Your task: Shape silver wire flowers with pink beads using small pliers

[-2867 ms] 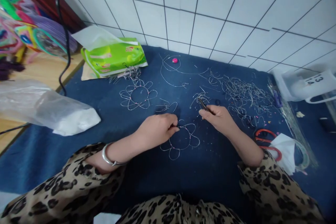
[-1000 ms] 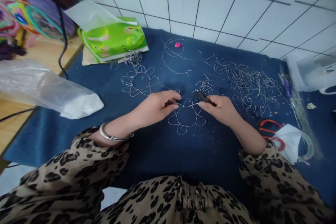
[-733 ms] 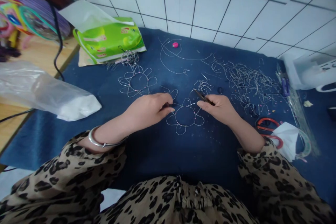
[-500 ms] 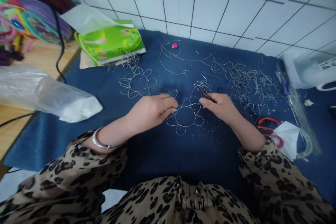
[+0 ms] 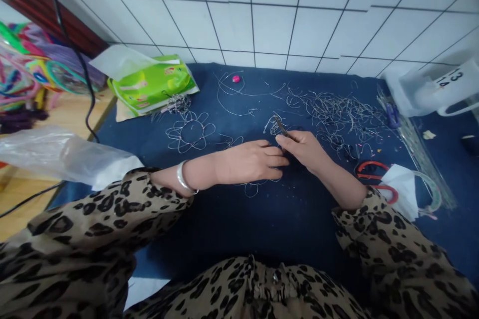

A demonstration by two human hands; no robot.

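Fingers (image 5: 276,161) of the left hand (image 5: 245,163), slightly parted, cover most of 1 wire flower (image 5: 251,196) on the blue cloth (image 5: 232,232); their grip cannot be determined. The right hand (image 5: 305,150) holds 1 pair of pliers (image 5: 280,125). Beyond: 1 other wire flower (image 5: 191,145), 1 pink ball (image 5: 235,79), 1 tissue pack (image 5: 153,84).

A silvery thin-wire flower shape (image 5: 251,195) lies flat on the worktop (image 5: 224,229), well in from its left edge; the left hand (image 5: 252,162) covers most of it, leaving a rounded loop showing towards the near edge. Slim dark pliers (image 5: 281,126), gripped in the right hand (image 5: 303,148), slant with tips towards the far edge.
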